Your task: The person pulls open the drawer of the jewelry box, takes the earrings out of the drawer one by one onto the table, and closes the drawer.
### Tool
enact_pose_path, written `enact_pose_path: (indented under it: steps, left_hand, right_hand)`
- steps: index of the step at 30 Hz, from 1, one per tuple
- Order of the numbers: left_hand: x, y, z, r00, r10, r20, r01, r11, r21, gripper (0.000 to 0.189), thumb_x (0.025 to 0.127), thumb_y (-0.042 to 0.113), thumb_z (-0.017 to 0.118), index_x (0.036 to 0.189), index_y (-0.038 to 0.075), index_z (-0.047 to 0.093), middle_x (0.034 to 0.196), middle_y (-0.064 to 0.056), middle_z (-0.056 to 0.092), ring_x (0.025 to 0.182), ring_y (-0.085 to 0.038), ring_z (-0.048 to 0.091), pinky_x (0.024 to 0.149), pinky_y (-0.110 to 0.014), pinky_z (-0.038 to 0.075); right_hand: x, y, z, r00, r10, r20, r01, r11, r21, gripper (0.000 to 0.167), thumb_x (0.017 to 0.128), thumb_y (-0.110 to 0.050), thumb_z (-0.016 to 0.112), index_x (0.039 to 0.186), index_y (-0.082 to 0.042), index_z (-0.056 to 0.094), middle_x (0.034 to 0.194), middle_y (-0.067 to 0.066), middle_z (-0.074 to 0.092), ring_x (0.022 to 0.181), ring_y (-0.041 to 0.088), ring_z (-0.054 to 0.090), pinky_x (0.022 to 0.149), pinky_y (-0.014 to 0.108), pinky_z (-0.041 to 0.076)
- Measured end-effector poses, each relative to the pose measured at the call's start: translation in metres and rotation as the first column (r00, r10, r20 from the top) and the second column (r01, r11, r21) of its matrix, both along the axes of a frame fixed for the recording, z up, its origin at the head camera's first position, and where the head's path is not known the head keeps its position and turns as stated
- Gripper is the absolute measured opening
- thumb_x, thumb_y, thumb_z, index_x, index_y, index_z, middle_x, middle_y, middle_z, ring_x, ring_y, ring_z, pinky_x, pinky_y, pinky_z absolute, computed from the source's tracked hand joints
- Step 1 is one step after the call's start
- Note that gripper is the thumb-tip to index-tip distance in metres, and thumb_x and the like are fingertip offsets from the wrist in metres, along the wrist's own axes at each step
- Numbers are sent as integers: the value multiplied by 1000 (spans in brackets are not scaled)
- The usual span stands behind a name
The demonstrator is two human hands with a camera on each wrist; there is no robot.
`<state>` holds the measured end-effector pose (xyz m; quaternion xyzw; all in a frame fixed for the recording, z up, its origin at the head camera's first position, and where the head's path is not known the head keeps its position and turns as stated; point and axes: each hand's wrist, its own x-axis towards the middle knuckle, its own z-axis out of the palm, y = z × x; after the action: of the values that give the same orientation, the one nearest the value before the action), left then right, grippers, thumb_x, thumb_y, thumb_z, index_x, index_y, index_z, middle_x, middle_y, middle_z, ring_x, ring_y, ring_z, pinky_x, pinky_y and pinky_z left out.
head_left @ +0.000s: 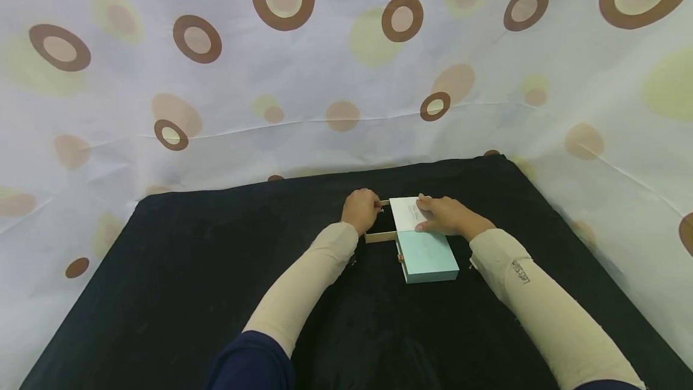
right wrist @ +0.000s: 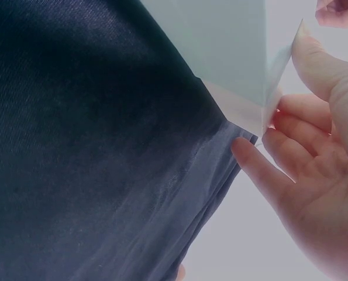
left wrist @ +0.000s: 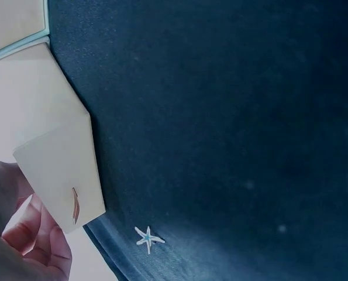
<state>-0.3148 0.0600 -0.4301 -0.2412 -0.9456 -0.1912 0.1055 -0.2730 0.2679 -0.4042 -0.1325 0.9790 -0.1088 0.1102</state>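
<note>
A pale teal box (head_left: 428,254) with a white printed panel (head_left: 405,214) at its far end lies on the dark cloth. A cream-walled drawer (head_left: 380,237) with a black inside sticks out to the left; its end carries a brown ribbon pull (left wrist: 75,206). My left hand (head_left: 360,210) reaches over this drawer, fingertips pinching a small shiny piece (head_left: 382,210), too small to make out. My right hand (head_left: 452,215) grips the white panel across its width, thumb on the near side. A small white starfish-shaped piece (left wrist: 148,239) lies on the cloth beyond the drawer.
Black cloth (head_left: 216,294) covers the table and drops off at its far edge. A white curtain (head_left: 227,95) with brown and yellow circles hangs behind and at both sides. Another brown ribbon (head_left: 400,257) shows on the teal box's left side.
</note>
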Motion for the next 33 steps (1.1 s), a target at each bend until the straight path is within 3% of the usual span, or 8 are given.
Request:
enact_pose_path:
  steps: [14,24,33]
  left_hand:
    - [2,4,-7,999,12,-36,-14,999,-34,10,89,15,68,84,11,76,89,-4,69,83,-18,64,76,-31,52]
    - [1,6,-7,990,2,-144,-34,975,-221,15,93,17,64,83,13,74,83,-5,63,76,-20,58,70,-33,50]
    - [-1,8,-10,979,-16,-203,-37,967,-252,14,93,17,64,84,12,73,83,-5,60,75,-19,55,68,-32,47]
  right_hand:
    - [2,2,-7,999,19,-27,-19,1000,2,79,88,-38,66,147,1,31,153,22,23,139,41,26,111,53,23]
    - [3,-1,-2,999,21,-25,-21,1000,-10,78,89,-36,66,147,3,31,153,23,23,139,42,26,111,54,23]
    - [3,0,0,1000,7,-24,-7,1000,4,78,90,-36,65,147,2,30,153,23,23,139,43,26,111,54,23]
